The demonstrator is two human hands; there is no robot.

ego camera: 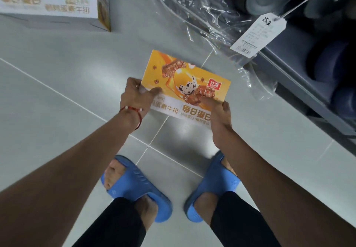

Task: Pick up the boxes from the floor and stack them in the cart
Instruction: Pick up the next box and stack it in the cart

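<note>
Yellow box (185,86), flat, printed face up, centre of the floor (57,73), just ahead of the person's feet, with its far right corner near the shelf. Cannot tell if it has cleared the tiles or rests on them. Left hand (134,96) grips the box's left edge, thumb on the top face and fingers curled round the side. Right hand (219,115) grips the near right corner, thumb pressed on the print and fingers hidden under it. Both hands grasp the box, neither is free.

Second box (54,1) of the same print lies far left on the floor, well apart and untouched. Cart not in view.

Red string bracelet (133,109) on the left wrist, blue slippers (134,187) near. At right, a grey shelf (300,84) holds plastic-wrapped goods (202,5) and a hanging price tag (258,34).

Risks, as judgement: both grips sit at edges and corners, so the box could tip or slide out if its contents shift on the lift. Loose plastic hangs just beside the far right corner, so an upward swing to the right could snag it or the tag string
</note>
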